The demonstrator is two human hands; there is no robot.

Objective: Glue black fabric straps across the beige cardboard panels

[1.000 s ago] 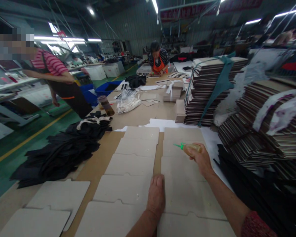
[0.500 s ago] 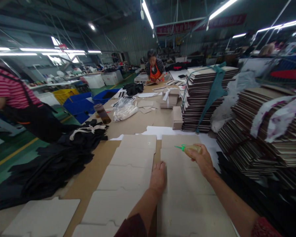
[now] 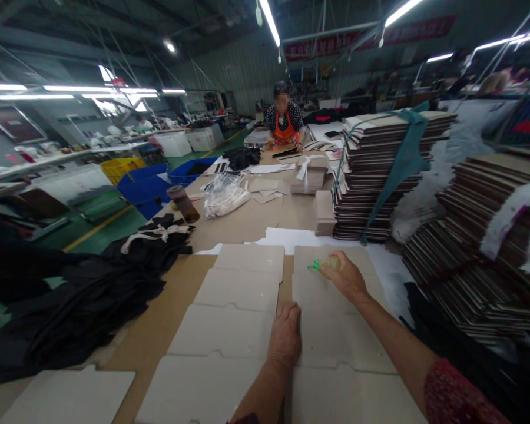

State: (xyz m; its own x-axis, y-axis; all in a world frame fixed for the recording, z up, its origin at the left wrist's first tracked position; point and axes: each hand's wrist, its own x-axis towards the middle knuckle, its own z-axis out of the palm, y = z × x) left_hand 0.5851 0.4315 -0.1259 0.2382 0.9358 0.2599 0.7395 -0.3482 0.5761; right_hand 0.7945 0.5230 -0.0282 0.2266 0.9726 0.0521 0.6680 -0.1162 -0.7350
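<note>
Strip lights (image 3: pixel 269 22) hang over a wide workshop, and from my remote seat I look down the length of a brown worktop (image 3: pixel 154 318). At its far edge a co-worker in an orange apron (image 3: pixel 283 121) leans in. Black cloth (image 3: pixel 83 294) is heaped along the left edge; toward the right edge rises a tall stack of boards (image 3: pixel 375 182) bound with teal cloth.

Two rows of overlapping grey boards run up from the near edge. My right hand (image 3: pixel 347 277) has its fingers clamped on a small squeeze bottle (image 3: pixel 329 264), held over the far end of the right row (image 3: pixel 327 341), green nozzle pointing left. My left hand (image 3: pixel 286 331) lies at the gap beside the left row (image 3: pixel 229 330), fingers close together; I cannot tell whether they grip a board's edge.
</note>
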